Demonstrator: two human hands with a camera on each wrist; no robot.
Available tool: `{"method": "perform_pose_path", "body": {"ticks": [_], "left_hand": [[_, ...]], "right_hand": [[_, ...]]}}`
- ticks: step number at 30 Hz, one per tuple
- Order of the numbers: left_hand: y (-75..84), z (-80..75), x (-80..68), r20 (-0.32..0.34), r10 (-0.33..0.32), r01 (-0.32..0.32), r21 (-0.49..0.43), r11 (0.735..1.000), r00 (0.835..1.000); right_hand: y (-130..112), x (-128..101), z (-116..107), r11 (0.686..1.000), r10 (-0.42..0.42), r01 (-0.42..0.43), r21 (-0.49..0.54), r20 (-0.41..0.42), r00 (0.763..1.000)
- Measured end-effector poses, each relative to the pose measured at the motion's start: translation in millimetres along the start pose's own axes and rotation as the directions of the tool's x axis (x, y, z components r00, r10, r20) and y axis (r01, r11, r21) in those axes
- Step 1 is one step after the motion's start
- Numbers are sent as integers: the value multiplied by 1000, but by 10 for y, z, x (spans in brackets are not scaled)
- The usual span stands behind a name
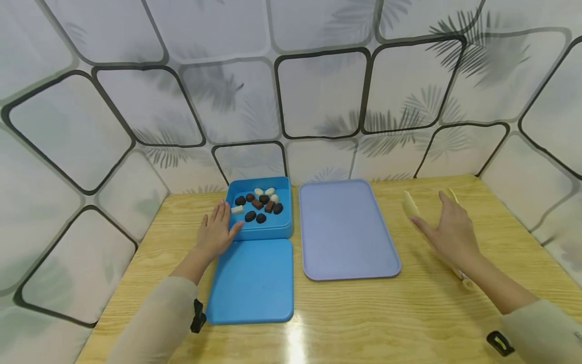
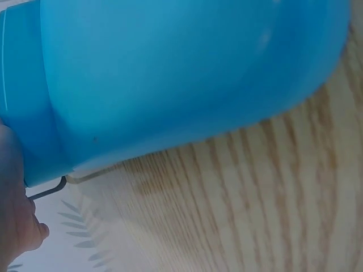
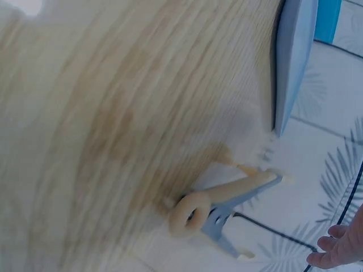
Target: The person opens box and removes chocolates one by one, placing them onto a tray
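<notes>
The head view looks forward and down from above, taking in the whole worktop (image 1: 409,313) and the wall behind. The left wrist view sits very close against the blue box (image 2: 170,73). The right wrist view skims low over the wood toward the tray (image 3: 292,62). All three share the worktop.
</notes>
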State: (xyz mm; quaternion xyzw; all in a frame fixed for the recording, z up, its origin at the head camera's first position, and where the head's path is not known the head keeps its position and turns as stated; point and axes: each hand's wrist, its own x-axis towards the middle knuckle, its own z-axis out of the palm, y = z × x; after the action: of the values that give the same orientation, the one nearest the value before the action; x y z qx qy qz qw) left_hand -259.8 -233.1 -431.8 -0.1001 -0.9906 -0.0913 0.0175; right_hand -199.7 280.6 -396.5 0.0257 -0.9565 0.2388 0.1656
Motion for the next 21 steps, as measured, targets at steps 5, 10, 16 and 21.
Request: {"method": "perform_pose_path", "body": {"ticks": [5, 10, 16, 21], "left_hand": [[-20, 19, 10, -1, 4, -4, 0, 1000, 1000], [-67, 27, 14, -5, 8, -8, 12, 1000, 1000], [-83, 25, 18, 6, -13, 13, 34, 999, 1000], [-79, 16, 24, 5, -25, 24, 77, 997, 1000]], "right_hand": [[162, -21, -69, 997, 57, -56, -59, 14, 998], [305, -46, -76, 993, 74, -72, -93, 18, 997], [440, -100, 8, 987, 99, -91, -135, 50, 994], [526, -157, 81, 984, 110, -98, -147, 76, 991]]}}
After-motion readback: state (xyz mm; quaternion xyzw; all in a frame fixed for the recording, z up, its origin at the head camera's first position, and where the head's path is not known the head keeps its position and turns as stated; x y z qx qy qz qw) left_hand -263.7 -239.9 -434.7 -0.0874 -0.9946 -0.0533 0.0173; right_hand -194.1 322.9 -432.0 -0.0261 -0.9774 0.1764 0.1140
